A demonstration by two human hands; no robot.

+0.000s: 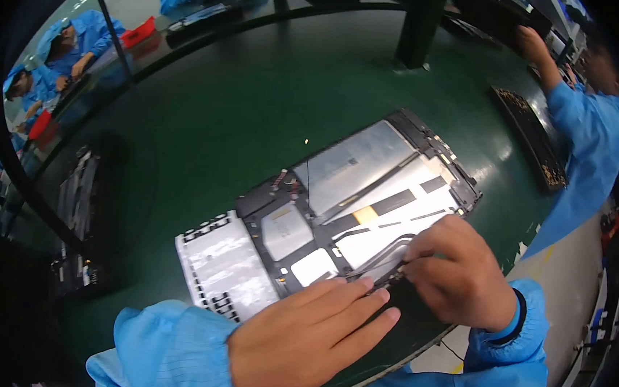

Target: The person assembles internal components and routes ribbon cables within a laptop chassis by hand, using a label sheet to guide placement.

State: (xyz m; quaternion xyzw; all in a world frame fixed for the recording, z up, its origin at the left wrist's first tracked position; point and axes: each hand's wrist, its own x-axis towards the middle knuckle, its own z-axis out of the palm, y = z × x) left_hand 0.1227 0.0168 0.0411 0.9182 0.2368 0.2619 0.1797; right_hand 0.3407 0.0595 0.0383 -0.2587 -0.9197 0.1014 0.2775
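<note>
Left hand (305, 342) overlaps device (332, 228) — black tray (529, 140) beyond.

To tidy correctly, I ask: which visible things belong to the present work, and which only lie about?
In use:
opened device, left hand and right hand at its near edge
white sheet at its left end

Apparently lying about:
long black piece, right
dark assembly, left

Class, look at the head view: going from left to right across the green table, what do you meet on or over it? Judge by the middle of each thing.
Dark part, pale sheet, left hand, right hand, tray of small pieces.
</note>
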